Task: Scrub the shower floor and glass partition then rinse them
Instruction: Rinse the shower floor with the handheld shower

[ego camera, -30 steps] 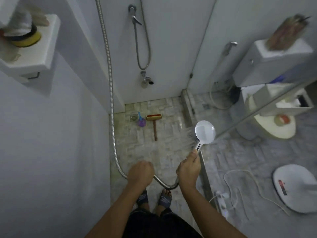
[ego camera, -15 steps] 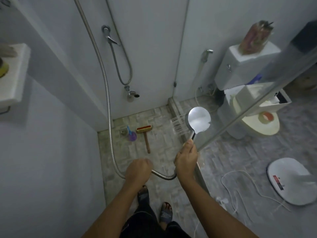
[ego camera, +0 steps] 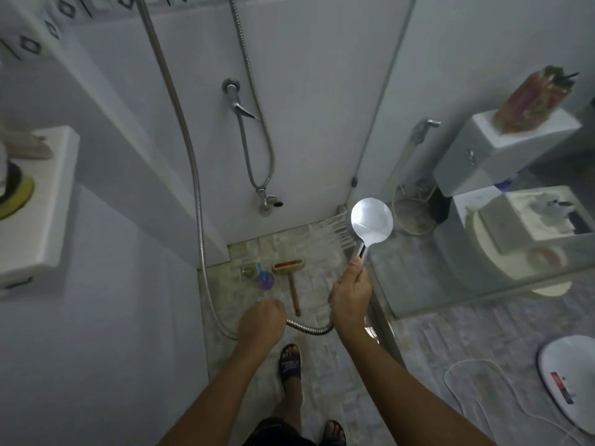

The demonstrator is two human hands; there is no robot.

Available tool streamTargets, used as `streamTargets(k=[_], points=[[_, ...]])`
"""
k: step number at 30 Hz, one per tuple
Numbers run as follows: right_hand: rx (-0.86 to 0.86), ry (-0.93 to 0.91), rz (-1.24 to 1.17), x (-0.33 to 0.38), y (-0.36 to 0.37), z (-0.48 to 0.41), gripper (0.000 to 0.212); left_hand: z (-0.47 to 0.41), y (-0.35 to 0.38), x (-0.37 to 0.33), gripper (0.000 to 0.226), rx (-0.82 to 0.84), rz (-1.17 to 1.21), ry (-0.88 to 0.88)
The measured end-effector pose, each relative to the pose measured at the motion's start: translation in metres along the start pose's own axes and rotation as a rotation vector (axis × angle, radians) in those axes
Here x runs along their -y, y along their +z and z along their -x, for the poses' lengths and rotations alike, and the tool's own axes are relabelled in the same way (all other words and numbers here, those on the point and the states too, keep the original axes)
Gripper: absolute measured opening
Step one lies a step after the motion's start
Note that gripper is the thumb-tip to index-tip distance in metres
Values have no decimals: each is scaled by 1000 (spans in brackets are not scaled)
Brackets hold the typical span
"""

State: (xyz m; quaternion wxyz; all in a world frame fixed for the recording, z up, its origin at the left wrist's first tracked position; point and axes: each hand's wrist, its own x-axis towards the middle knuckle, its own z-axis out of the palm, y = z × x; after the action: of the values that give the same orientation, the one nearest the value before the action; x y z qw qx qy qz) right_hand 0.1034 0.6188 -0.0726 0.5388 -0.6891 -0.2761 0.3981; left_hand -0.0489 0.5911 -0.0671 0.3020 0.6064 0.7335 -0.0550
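1 shower head [ego camera: 372, 222] was grasped by its handle in the right grip [ego camera: 351, 294] and sprayed water leftward over the shower floor [ego camera: 322, 284], just beside the glass partition [ego camera: 434, 291]. The left grip [ego camera: 262, 320] was clenched around the metal hose [ego camera: 309, 328]. A brush [ego camera: 291, 275] lay on the floor near the drain [ego camera: 247, 272].

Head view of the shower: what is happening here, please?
A person is rinsing. The right hand grips the handle of a round silver shower head, which sprays water over the pale tiled shower floor. The left hand holds the flexible metal hose. A wooden-handled scrub brush lies untouched on the floor beside a small purple object.
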Motion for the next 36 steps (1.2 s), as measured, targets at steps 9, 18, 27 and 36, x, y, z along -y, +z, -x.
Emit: streamTargets(k=[9, 18, 27, 36], points=[[-18, 29, 23, -4, 44, -30, 53, -51, -21, 10, 39, 61, -48, -42], [9, 44, 32, -5, 53, -33, 54, -56, -29, 9, 38, 37, -37, -46], [54, 72, -33, 18, 97, -30, 47, -54, -59, 46, 41, -42, 120, -205], [130, -47, -123, 59, 132, -29, 39, -69, -94, 51, 38, -127, 180, -221]])
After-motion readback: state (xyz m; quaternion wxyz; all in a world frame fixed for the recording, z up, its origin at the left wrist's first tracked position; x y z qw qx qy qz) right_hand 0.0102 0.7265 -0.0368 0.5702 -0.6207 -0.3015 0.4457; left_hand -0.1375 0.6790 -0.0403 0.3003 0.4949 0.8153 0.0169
